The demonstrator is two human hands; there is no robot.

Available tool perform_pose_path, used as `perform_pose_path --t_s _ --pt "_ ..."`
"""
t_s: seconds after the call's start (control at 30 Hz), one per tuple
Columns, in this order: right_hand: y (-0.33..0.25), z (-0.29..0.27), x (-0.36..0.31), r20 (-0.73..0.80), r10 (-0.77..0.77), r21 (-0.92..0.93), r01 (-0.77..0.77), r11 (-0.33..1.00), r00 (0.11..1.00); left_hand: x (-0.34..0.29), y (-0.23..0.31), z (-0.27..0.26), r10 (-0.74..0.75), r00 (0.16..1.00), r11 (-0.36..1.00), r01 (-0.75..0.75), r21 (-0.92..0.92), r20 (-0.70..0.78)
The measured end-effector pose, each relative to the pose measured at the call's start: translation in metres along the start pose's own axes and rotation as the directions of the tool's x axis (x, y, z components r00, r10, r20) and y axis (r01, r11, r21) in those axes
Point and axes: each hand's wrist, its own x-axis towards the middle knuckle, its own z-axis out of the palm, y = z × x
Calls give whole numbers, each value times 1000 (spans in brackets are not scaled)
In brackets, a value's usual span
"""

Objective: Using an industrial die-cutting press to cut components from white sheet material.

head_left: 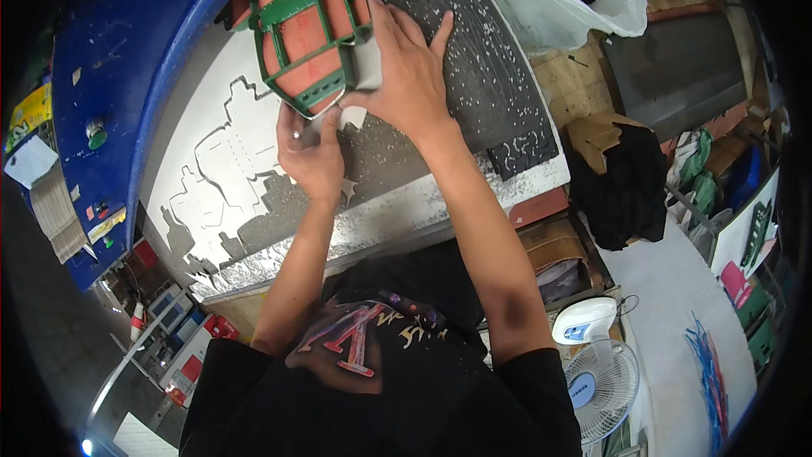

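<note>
The right hand spreads open against the right side of a green frame with red padding; the left hand curls at its near edge, and I cannot tell whether it grips. The frame lies just beyond the left hand. A white cut sheet spreads left of both, a speckled dark board right.

Pretty messy desk — dark top peppered with tiny white scraps, silvery near edge, white cut-out sheet across the left side.
</note>
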Motion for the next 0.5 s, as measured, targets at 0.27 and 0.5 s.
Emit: perform_pose_path --t_s 0.27,0.5 --pt "7 1 -2 -11 -18 -46 17 999 1000 4 4 5 21 999 998 -18 -67 37" --pt "-8 -8 2 33 -11 2 11 1000 999 3 -1 1 6 1000 987 -8 -161 -14"
